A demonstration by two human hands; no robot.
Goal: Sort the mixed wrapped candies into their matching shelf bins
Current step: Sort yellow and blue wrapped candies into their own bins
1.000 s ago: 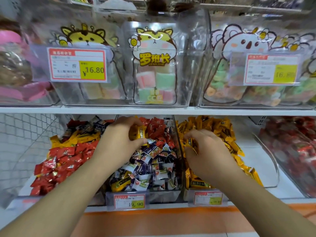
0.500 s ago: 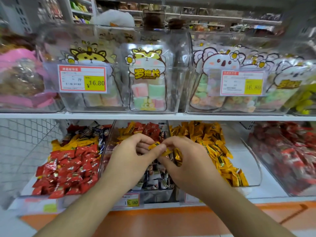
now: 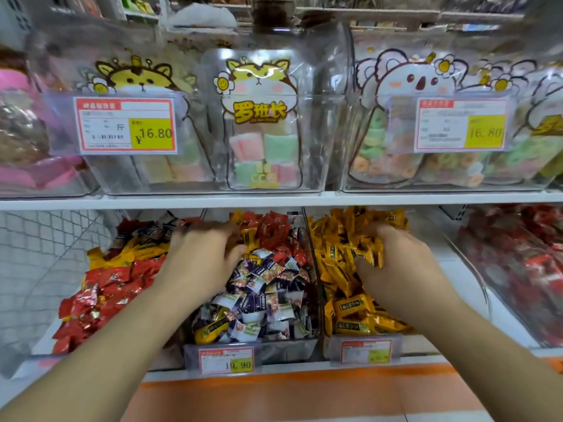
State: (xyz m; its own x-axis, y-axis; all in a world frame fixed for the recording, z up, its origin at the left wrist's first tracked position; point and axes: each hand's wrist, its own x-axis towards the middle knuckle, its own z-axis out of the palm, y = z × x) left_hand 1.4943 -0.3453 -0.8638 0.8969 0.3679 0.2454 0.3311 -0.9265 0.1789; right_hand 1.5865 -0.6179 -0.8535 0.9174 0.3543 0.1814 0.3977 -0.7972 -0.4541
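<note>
Half a second ago our two hands met over the middle bin, fingertips together on a yellow candy; now they have parted — the left hand (image 3: 201, 263) back over the mixed pile, the right hand (image 3: 399, 269) across the divider into the yellow bin (image 3: 362, 353).

Nearest us, price tags front the middle bin (image 3: 253, 354) and the yellow bin. In the middle bin the front half is mostly purple-and-white candies (image 3: 265, 300), with a stray yellow one low at the front left. Our left hand lies on this pile, fingers curled down toward a yellow candy (image 3: 248, 236) at their tips; whether they pinch it, we cannot tell. Our right hand rests on the yellow candies (image 3: 347, 309), fingers curled around a few — we judge it is setting down what it carried.

Further back, red candies (image 3: 271, 226) and more yellow ones fill the rear of the middle bin. The left pile (image 3: 100, 287) is mostly red, with yellow and dark wrappers mixed in at its back.

Our judgement: the yellow bin looks sorted, but the middle bin and left pile hold several kinds — much sorting remains.
</note>
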